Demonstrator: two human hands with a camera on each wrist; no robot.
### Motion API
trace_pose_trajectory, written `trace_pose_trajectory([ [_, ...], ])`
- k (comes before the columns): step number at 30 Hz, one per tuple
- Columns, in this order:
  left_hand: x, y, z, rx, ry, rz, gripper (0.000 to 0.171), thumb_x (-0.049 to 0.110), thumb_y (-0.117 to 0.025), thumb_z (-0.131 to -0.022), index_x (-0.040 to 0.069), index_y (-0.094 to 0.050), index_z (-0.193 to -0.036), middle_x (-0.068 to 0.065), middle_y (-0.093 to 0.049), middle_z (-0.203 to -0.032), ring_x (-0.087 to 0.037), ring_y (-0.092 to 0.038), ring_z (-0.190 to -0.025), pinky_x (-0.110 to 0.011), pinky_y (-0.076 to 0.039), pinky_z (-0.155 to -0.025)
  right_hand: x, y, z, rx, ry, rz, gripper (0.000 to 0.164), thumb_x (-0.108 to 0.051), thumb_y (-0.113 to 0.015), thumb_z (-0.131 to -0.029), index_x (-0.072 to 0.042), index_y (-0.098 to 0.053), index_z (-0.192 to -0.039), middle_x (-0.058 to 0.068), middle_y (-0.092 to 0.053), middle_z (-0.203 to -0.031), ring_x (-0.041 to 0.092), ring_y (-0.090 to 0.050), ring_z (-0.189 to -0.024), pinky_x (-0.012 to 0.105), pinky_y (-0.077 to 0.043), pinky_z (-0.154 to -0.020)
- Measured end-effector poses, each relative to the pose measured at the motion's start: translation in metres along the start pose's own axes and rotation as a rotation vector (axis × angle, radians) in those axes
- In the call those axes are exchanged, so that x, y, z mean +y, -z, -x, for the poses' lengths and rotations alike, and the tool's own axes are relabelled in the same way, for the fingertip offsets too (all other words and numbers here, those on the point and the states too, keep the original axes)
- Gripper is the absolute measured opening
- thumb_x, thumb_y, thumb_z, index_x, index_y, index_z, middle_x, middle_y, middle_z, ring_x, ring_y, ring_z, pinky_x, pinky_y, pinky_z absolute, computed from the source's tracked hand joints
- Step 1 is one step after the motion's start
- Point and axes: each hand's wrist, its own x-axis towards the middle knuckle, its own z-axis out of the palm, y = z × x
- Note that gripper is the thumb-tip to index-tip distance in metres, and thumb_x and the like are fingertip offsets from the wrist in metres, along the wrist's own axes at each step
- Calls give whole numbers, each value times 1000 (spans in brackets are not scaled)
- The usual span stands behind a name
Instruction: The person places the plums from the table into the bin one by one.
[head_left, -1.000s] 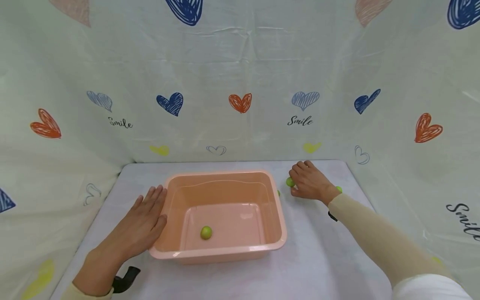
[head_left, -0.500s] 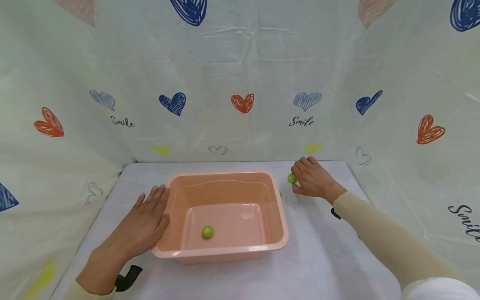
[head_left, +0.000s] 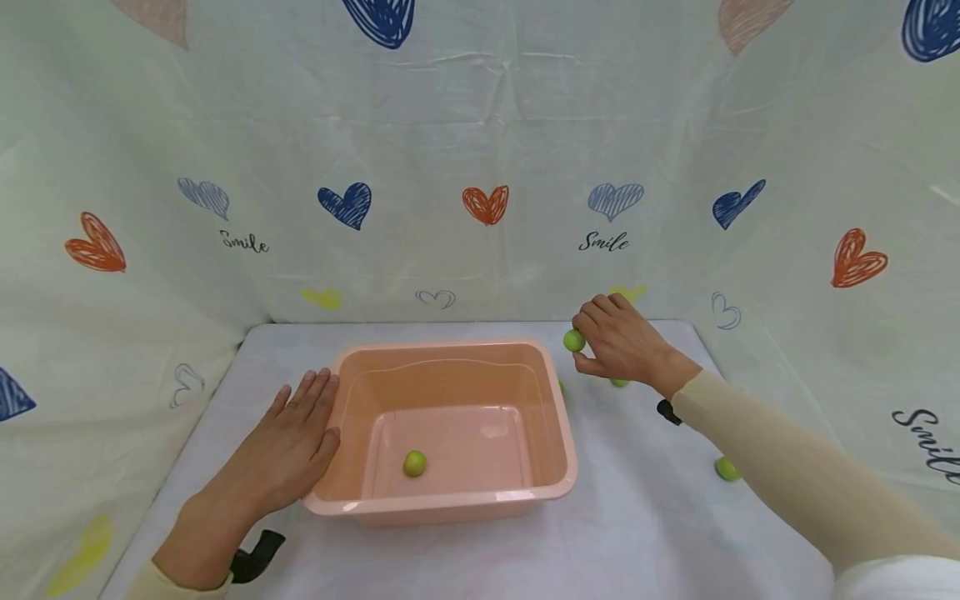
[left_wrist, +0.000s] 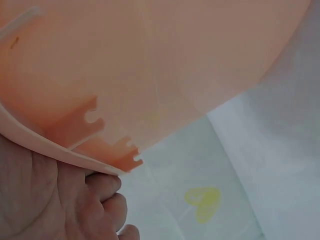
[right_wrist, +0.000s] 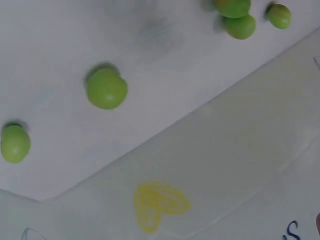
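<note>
A pink plastic basin (head_left: 442, 506) stands on the table, and one small round green fruit (head_left: 414, 464) lies on its floor. My left hand (head_left: 281, 454) rests with straight fingers against the basin's left side; in the left wrist view its palm (left_wrist: 30, 195) touches the rim from outside. Beyond the basin's right side, my right hand (head_left: 626, 343) pinches another green fruit (head_left: 573, 340) between thumb and fingers, above the table. A further green fruit (head_left: 619, 382) shows partly below that hand. The right wrist view shows several loose green fruits (right_wrist: 107, 89).
One green fruit (head_left: 727, 469) lies beside my right forearm, and another (head_left: 561, 386) peeks out at the basin's right wall. A white cloth covers the table (head_left: 637, 533). A heart-printed curtain (head_left: 420, 258) hangs behind and at both sides.
My right hand has risen slightly with the pinched fruit and shifted a little left over the last half second. Fruits near the right forearm have come into sight. My left hand stays at the basin.
</note>
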Motion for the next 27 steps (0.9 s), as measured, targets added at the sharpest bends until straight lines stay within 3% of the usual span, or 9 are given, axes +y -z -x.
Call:
trace_pose_trajectory([
  [12,1,1,-1,-8,0,-13,66,26,-46,-110,-10,-26,-162,-30,-24,-170,-49,-23,-158,-65,-23,-126,-29,52,-60,98,83,-104,36,-44,-63,-93,-9,-59,-101,6,-58,-94,28,-52,-93,42,-44,-83],
  [22,3,0,-1,0,6,-17,66,25,-46,-110,-11,-27,-162,-30,-25,-170,-49,-24,-158,-65,-25,-125,-55,71,-102,172,166,-215,30,-37,-62,-91,-9,-58,-101,4,-57,-96,26,-51,-93,41,-42,-83],
  [27,3,0,-1,9,4,-24,65,24,-46,-109,-11,-28,-161,-31,-26,-169,-49,-25,-157,-65,-25,-125,-76,77,-121,178,215,-215,30,-38,-62,-92,-10,-59,-102,4,-58,-98,25,-52,-95,40,-42,-83],
])
